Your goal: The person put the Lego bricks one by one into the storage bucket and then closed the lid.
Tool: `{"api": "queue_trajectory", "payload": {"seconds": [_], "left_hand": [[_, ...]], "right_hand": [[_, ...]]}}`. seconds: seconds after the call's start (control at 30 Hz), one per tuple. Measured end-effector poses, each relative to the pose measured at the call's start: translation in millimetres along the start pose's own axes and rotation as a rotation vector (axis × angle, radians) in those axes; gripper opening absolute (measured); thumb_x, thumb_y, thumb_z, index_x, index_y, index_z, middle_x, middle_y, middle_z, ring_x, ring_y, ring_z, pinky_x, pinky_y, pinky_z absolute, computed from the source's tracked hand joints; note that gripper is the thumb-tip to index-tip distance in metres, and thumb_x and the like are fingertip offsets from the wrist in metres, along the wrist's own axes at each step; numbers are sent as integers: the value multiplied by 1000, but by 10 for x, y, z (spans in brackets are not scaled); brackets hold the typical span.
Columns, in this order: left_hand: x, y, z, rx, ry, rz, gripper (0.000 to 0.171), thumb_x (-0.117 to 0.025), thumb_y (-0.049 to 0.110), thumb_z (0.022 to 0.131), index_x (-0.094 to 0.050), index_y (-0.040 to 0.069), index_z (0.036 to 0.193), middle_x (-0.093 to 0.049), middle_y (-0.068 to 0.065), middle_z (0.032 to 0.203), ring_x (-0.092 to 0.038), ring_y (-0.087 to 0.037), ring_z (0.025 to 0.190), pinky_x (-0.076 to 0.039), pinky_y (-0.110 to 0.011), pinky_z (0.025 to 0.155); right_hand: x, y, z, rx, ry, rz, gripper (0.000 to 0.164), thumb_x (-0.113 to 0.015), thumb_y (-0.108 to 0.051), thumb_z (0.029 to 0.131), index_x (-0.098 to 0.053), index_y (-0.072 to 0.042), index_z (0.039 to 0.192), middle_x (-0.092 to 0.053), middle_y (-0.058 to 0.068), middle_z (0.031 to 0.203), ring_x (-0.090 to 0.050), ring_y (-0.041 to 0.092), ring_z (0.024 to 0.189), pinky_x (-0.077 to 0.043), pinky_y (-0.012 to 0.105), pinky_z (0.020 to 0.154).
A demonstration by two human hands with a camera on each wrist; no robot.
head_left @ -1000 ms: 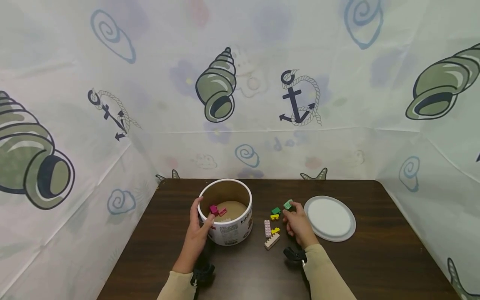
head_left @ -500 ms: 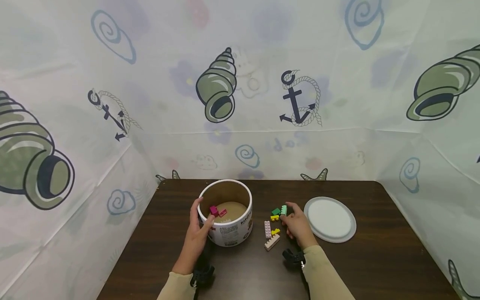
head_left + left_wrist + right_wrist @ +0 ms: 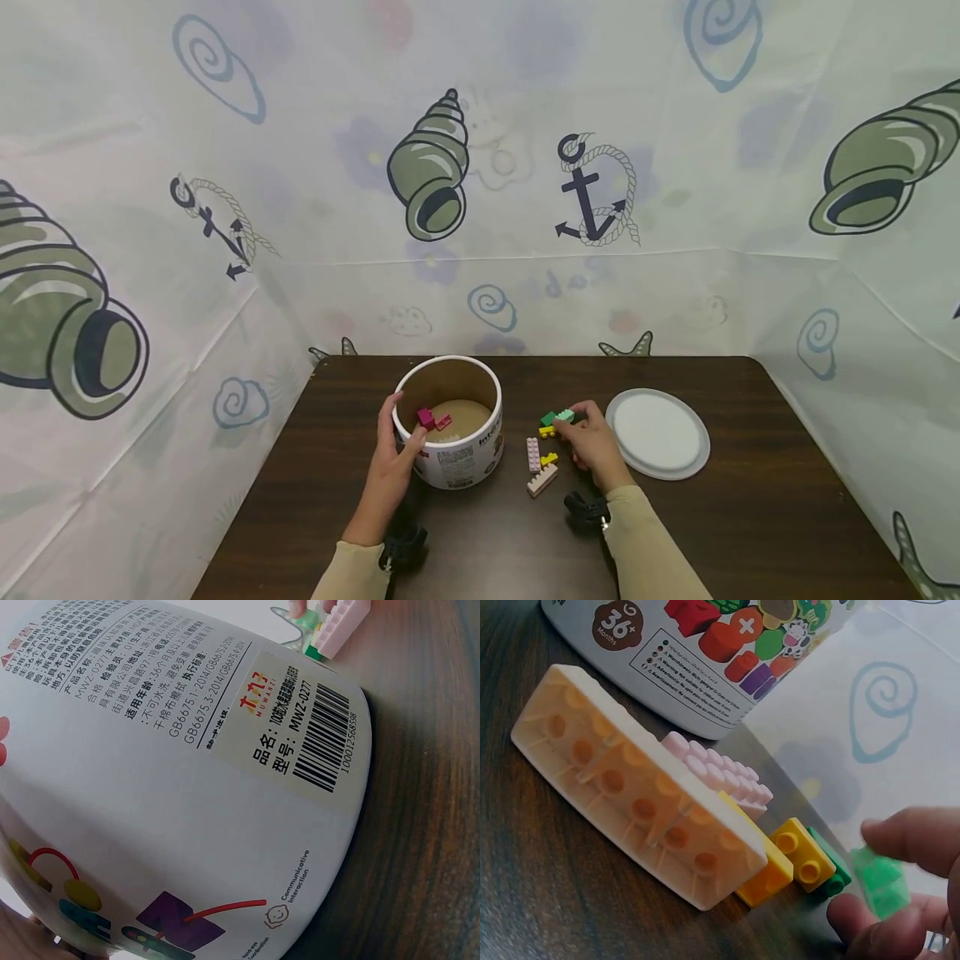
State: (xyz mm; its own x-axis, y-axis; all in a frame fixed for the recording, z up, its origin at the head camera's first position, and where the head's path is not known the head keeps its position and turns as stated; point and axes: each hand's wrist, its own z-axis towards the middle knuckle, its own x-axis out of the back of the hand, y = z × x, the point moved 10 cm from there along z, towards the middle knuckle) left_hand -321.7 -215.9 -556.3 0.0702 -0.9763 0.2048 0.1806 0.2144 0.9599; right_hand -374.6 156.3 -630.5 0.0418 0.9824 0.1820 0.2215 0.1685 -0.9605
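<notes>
My left hand (image 3: pixel 390 467) grips the near left side of a round white bucket (image 3: pixel 459 467), thumb over its rim. Inside lie a magenta building block (image 3: pixel 426 418) and a flat pinkish-red piece (image 3: pixel 443 422). My right hand (image 3: pixel 597 446) pinches a light green building block (image 3: pixel 883 881) between thumb and fingers, right beside a dark green block (image 3: pixel 548 419). Nearer on the table lie a yellow block (image 3: pixel 547 432), a pale pink block (image 3: pixel 533 454), another yellow block (image 3: pixel 549 459) and a long cream block (image 3: pixel 641 787) tipped on its side, hollow underside showing in the right wrist view.
A round white lid (image 3: pixel 657 433) lies flat to the right of my right hand. The dark wooden table (image 3: pixel 757 500) ends at a patterned cloth backdrop (image 3: pixel 517 208) with shells and anchors. A black strap (image 3: pixel 587 510) circles each wrist.
My right hand has brought the light green block left, close to the dark green one, turning it on the way. The left hand and bucket have stayed in place.
</notes>
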Motion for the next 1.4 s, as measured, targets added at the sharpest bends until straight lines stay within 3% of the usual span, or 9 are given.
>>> {"api": "queue_trajectory", "payload": {"seconds": [0.13, 0.33, 0.47, 0.6, 0.67, 0.83, 1.0, 1.17, 1.4], "left_hand": [[3, 6, -7, -3, 3, 13, 77, -65, 37, 109, -20, 35, 171, -17, -9, 179, -32, -43, 153, -48, -52, 105], [4, 1, -8, -2, 5, 10, 78, -65, 34, 109, -20, 32, 172, -18, -10, 179, -41, -40, 147, -52, -55, 103], [0, 1, -10, -1, 6, 1, 76, -65, 37, 109, -20, 36, 171, -16, -10, 180, -30, -42, 156, -39, -69, 117], [-3, -16, -15, 13, 4, -8, 74, -64, 40, 109, -21, 45, 169, -15, -10, 180, -26, -42, 159, -33, -72, 120], [-8, -16, -17, 19, 2, -8, 74, -65, 40, 109, -21, 46, 168, -15, -11, 180, -30, -41, 155, -43, -63, 113], [-13, -7, -17, 22, 5, -3, 74, -65, 40, 109, -21, 45, 168, -16, -11, 179, -33, -41, 151, -50, -44, 101], [0, -3, -14, 17, 4, -5, 75, -64, 39, 109, -20, 42, 169, -16, -11, 179, -32, -42, 152, -50, -47, 102], [25, 17, -10, 5, 15, 1, 76, -65, 38, 109, -21, 38, 170, -19, -6, 178, -33, -41, 151, -49, -44, 102], [-12, 12, 2, -3, 3, -43, 77, -65, 29, 109, -20, 34, 171, -20, -11, 176, -44, -35, 139, -57, -29, 87]], "right_hand": [[6, -11, -11, 9, -5, 25, 46, -76, -35, 102, -48, -12, 131, -67, 9, 98, -50, 15, 54, -40, 27, 47], [13, -2, -17, -8, -37, 89, 43, -68, -38, 106, -50, -8, 133, -74, 18, 118, -55, 14, 58, -44, 25, 49], [17, 2, -9, -16, -51, 122, 46, -69, -41, 106, -49, -9, 134, -71, 20, 123, -58, 14, 60, -45, 23, 50], [8, -17, 0, 0, -61, 157, 48, -69, -37, 107, -49, -7, 139, -69, 21, 126, -59, 14, 62, -46, 22, 50], [-5, -20, 2, 10, -75, 168, 47, -66, -35, 109, -51, -6, 142, -68, 23, 127, -58, 15, 62, -46, 23, 50], [-3, -7, 5, -4, -84, 182, 46, -60, -44, 112, -56, -8, 140, -70, 23, 125, -61, 16, 66, -48, 24, 52], [-21, -8, 25, -12, -107, 212, 48, -52, -50, 114, -53, -6, 131, -72, 18, 109, -61, 16, 65, -48, 25, 52], [-58, -45, 54, -2, -152, 215, 43, -38, -48, 117, -49, -6, 122, -58, 6, 83, -49, 13, 57, -39, 23, 46], [-22, -169, 1, 12, -146, 274, 51, -40, -55, 116, -49, -8, 135, -45, -2, 70, -35, 10, 52, -33, 23, 47]]}}
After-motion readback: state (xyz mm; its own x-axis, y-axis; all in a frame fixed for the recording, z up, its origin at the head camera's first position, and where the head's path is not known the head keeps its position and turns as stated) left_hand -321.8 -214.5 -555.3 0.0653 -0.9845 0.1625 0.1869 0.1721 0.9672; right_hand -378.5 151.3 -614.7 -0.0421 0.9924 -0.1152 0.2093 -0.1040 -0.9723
